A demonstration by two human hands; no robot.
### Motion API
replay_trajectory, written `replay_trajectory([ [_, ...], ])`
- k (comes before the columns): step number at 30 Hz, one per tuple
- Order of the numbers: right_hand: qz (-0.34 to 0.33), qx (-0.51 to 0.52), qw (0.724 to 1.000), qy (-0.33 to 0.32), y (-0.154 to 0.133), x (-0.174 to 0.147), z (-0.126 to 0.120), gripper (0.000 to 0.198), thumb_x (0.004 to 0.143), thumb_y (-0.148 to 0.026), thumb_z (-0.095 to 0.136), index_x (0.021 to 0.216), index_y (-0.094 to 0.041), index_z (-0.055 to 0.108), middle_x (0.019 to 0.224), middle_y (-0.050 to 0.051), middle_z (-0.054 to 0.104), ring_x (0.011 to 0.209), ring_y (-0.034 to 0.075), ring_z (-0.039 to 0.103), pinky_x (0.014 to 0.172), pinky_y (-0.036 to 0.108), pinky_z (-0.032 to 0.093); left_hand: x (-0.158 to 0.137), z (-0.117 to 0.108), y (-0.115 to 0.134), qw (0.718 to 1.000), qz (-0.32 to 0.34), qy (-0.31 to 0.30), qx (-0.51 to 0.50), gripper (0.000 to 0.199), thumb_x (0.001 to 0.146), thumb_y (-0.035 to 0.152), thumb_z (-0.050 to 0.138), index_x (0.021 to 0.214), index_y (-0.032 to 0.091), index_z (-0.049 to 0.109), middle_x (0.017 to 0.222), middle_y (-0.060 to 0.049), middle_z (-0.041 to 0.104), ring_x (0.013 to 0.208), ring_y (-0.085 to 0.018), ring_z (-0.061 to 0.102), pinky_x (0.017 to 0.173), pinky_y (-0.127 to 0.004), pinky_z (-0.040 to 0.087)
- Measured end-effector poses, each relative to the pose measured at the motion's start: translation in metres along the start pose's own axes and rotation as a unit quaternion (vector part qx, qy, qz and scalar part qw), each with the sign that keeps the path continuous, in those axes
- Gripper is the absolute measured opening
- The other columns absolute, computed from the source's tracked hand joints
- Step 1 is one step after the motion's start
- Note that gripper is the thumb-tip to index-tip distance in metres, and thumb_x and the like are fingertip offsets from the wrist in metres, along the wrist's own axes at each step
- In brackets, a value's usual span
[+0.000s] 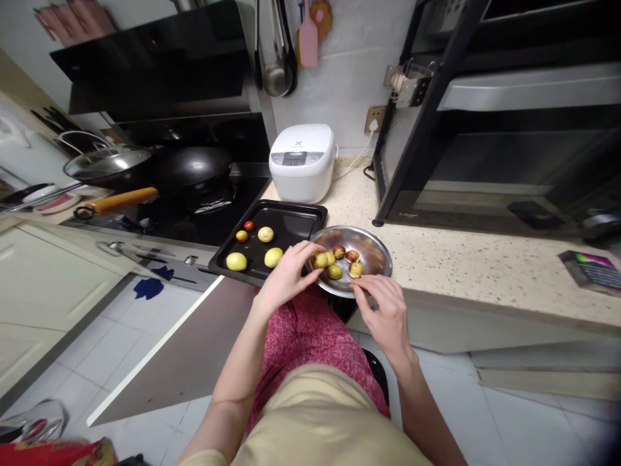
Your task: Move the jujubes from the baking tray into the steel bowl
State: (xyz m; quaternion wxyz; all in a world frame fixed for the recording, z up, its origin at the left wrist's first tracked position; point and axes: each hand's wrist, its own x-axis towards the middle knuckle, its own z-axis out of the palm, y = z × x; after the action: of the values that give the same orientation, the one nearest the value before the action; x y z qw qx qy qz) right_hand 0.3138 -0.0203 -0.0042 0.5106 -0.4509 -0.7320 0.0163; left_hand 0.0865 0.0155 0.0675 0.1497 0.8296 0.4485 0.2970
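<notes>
A shallow metal bowl (pixel 377 254) stands on the counter's front edge, with several small fruits in it. They look like jujubes, some green and some mottled red-brown. My left hand (pixel 292 270) reaches over the bowl's left side, its thumb and fingers closed around a yellow-green jujube (pixel 319 260). At the bowl's front right, my right hand (pixel 385 307) has thumb and fingertips drawn together just below a brown-and-yellow jujube (pixel 356 269); what they pinch is hidden. To the left, a black baking tray (pixel 295 223) carries larger yellow fruits (pixel 237 261) and a small red jujube (pixel 249 225).
Behind the tray is a white rice cooker (pixel 301 162). A wok (pixel 194 167) and a lidded pan (pixel 109 162) sit on the stove at left. A black rack with an oven (pixel 524 162) stands right. An open cabinet door (pixel 179 349) juts out below the tray.
</notes>
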Motion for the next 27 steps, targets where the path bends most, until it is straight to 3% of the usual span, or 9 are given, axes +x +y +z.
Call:
replay_trajectory([
  [7, 0.013, 0.007, 1.0, -0.016, -0.005, 0.0, -0.002, 0.011, 0.099, -0.024, 0.062, 0.099, -0.024, 0.073, 0.1, 0.005, 0.079, 0.098, 0.024, 0.072, 0.097, 0.045, 0.052, 0.003, 0.033, 0.01, 0.998, 0.009, -0.006, -0.067, 0.031, 0.091, 0.018, 0.067, 0.122, 0.02, 0.065, 0.117, -0.008, 0.068, 0.108, -0.022, 0.068, 0.1, -0.034, 0.053],
  [14, 0.004, 0.002, 1.0, -0.018, -0.002, -0.002, -0.001, 0.01, 0.1, -0.026, 0.062, 0.101, -0.024, 0.072, 0.103, 0.006, 0.079, 0.101, 0.025, 0.072, 0.098, 0.047, 0.052, 0.026, 0.039, 0.01, 0.997, 0.031, -0.062, 0.029, 0.028, 0.087, 0.022, 0.075, 0.114, 0.017, 0.068, 0.116, -0.009, 0.071, 0.11, -0.025, 0.069, 0.097, -0.035, 0.053],
  [21, -0.014, -0.014, 0.998, -0.056, 0.005, -0.005, -0.001, 0.022, 0.103, -0.029, 0.056, 0.12, -0.023, 0.07, 0.123, 0.008, 0.076, 0.122, 0.027, 0.067, 0.109, 0.053, 0.047, 0.042, 0.05, 0.01, 0.99, 0.029, -0.108, 0.091, 0.031, 0.085, 0.027, 0.08, 0.113, 0.017, 0.071, 0.119, -0.01, 0.074, 0.117, -0.027, 0.067, 0.103, -0.037, 0.05],
  [27, -0.011, -0.032, 0.996, -0.078, 0.01, -0.009, 0.001, 0.029, 0.106, -0.034, 0.051, 0.127, -0.021, 0.068, 0.129, 0.008, 0.074, 0.129, 0.027, 0.063, 0.115, 0.055, 0.041, 0.049, 0.051, 0.013, 0.979, 0.016, -0.145, 0.144, 0.029, 0.086, 0.032, 0.079, 0.11, 0.017, 0.073, 0.115, -0.011, 0.075, 0.112, -0.028, 0.069, 0.101, -0.039, 0.05],
])
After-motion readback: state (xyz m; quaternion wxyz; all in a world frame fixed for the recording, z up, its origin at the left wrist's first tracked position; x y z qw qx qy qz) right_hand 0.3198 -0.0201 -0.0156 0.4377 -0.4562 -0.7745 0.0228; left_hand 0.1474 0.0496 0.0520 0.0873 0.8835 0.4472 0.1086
